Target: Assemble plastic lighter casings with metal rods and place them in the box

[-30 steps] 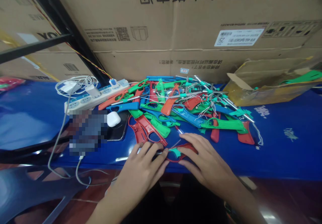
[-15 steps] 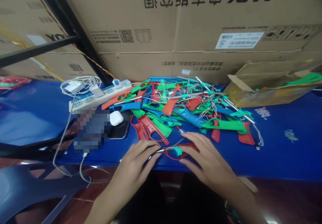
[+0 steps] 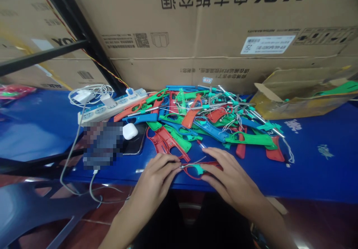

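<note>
At the front edge of the table I hold a red lighter handle shell [image 3: 190, 176] with a green trigger [image 3: 199, 169] seated in it. My right hand [image 3: 231, 172] is closed round its rear end, thumb below and fingers above; the fingers cover much of the shell. My left hand [image 3: 158, 172] pinches the metal tube [image 3: 182, 166] at the shell's front end, and most of the tube is hidden by the fingers. A shiny tip [image 3: 140, 171] shows left of that hand. Just beyond my right fingertips lies a small red-and-clear piece [image 3: 200, 143].
Behind my hands spreads a pile of red, green and blue handle shells [image 3: 212, 128], metal tubes and white wires. A power strip [image 3: 96, 112], phone [image 3: 134, 148] and white earbud case [image 3: 130, 131] lie left. An open carton [image 3: 302, 105] stands right.
My left hand has slid slightly right along the tube, closer to the red shell, and its fingers cover more of the tube. My right hand has barely moved.
</note>
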### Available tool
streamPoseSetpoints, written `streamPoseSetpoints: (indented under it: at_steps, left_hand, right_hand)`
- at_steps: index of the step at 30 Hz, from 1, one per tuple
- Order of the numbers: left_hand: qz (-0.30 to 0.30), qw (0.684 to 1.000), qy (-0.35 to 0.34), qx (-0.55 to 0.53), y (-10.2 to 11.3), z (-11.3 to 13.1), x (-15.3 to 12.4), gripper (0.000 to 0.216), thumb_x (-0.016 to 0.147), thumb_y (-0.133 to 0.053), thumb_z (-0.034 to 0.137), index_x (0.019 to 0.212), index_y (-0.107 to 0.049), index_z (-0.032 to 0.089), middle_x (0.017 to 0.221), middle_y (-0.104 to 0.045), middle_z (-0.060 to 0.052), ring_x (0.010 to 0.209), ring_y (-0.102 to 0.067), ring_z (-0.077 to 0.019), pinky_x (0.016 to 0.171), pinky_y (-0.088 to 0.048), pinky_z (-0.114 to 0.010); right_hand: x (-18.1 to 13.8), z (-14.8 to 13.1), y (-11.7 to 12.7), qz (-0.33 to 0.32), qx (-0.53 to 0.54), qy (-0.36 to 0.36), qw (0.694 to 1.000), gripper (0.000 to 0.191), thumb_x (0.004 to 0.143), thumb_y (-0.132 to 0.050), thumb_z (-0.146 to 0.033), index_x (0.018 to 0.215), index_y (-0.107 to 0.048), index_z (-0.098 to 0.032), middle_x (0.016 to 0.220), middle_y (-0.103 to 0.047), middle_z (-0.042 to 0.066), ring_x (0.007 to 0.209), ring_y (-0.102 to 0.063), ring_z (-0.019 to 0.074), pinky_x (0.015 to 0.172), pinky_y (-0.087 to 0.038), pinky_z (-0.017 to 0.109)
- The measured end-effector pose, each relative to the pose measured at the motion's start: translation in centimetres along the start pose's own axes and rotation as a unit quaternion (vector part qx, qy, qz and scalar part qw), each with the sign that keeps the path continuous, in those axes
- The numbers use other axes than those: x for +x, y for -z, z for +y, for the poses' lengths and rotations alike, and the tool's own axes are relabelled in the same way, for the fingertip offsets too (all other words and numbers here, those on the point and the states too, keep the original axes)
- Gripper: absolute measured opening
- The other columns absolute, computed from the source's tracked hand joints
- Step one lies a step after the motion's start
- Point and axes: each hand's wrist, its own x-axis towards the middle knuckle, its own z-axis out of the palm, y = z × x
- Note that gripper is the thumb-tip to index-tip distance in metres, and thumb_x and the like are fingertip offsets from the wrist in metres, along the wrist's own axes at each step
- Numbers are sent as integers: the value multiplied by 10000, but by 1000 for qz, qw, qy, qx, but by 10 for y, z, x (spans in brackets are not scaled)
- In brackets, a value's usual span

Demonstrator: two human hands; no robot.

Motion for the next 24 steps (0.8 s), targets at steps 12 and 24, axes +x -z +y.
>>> streamPoseSetpoints:
  at_steps: [12,24]
  left_hand:
    - [-2,1000,10,-11,-6,3,-5,130,1034,-588,140,1119,-658,208,1104,-704,-49,1013,-629,-201,904,-497,-389]
    - [20,1000,2,0,-7,3,-5,134,1021,-599,154,1087,-707,200,1072,-732,-68,973,-660,-210,867,-537,-387]
  right_hand:
    - [5,2,-2,53,40,-91,994,232,1051,-558,-300,1251,-660,-240,1175,-695,74,1070,-637,228,932,-516,416]
    - [46,-14,-6,43,25,-39,998,247,1069,-489,-234,958,-708,-206,923,-729,38,876,-618,194,787,-434,350]
